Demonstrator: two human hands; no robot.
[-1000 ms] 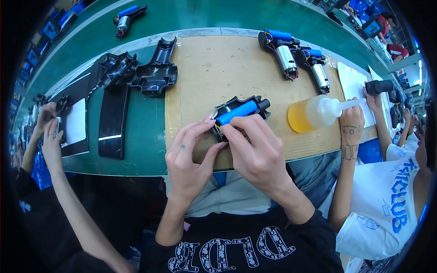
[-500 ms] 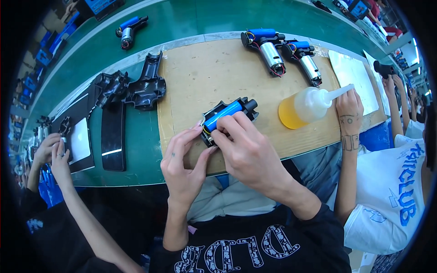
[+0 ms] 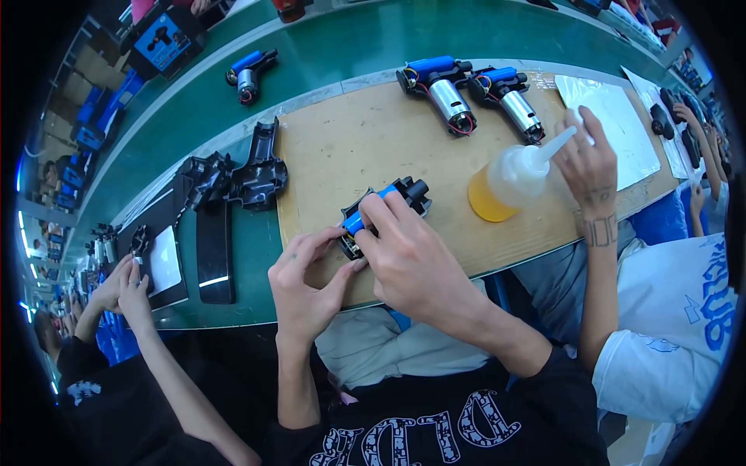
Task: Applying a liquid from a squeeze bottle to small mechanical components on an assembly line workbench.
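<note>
A black plastic housing half (image 3: 418,189) lies on the brown cardboard sheet in front of me, with a blue cylindrical battery (image 3: 353,224) set in it. My left hand (image 3: 305,273) grips the housing's near left end between thumb and fingers. From the right, my right hand (image 3: 416,262) bends over it, its fingers closed and pressed on the battery, hiding most of it. Small yellow wires show beside the fingertips at the near end. Whatever is right under my right fingertips is hidden.
Two motor assemblies (image 3: 448,99) with blue batteries lie at the far right of the cardboard (image 3: 342,128). A bottle of yellow liquid (image 3: 493,194) stands nearby, beside a co-worker's hand (image 3: 588,167). Black shells (image 3: 260,175) and a dark strip (image 3: 214,260) lie left.
The whole view has shifted a little. My right fingers now cover more of the battery, while my left hand keeps its hold. The co-worker's right-side hand has lifted behind the bottle's nozzle.
</note>
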